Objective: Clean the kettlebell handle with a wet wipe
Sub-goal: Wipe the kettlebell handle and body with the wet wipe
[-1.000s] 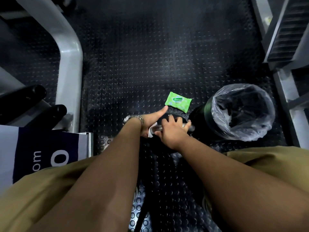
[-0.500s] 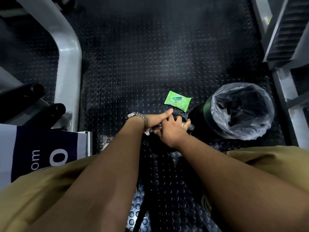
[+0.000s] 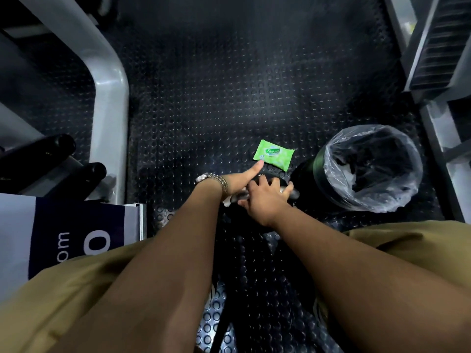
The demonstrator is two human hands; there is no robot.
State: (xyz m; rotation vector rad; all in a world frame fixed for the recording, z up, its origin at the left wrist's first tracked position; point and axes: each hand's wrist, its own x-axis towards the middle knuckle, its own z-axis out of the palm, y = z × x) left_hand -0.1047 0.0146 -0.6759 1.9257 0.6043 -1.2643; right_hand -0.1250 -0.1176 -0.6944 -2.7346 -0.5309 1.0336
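The black kettlebell (image 3: 265, 177) stands on the floor, mostly hidden under both hands; one end of its handle (image 3: 294, 193) shows to the right of the right-hand fingers. My right hand (image 3: 265, 200) lies over the handle with its fingers curled round a white wet wipe (image 3: 227, 201), whose edge shows to the left of this hand. My left hand (image 3: 238, 183), with a metal watch on the wrist, holds the handle's left side, and its thumb sticks out toward a green wet wipe pack (image 3: 274, 154) on the floor just beyond.
A bin (image 3: 397, 197) lined with clear plastic stands just right of the kettlebell. A grey machine frame (image 3: 110, 103) and black padded rollers (image 3: 61, 159) are at the left, metal steps (image 3: 438, 47) at the right. The floor is black studded rubber.
My left thumb dropped toward the handle and has stretched out again toward the green pack. My right hand has shifted slightly along the handle with the wipe.
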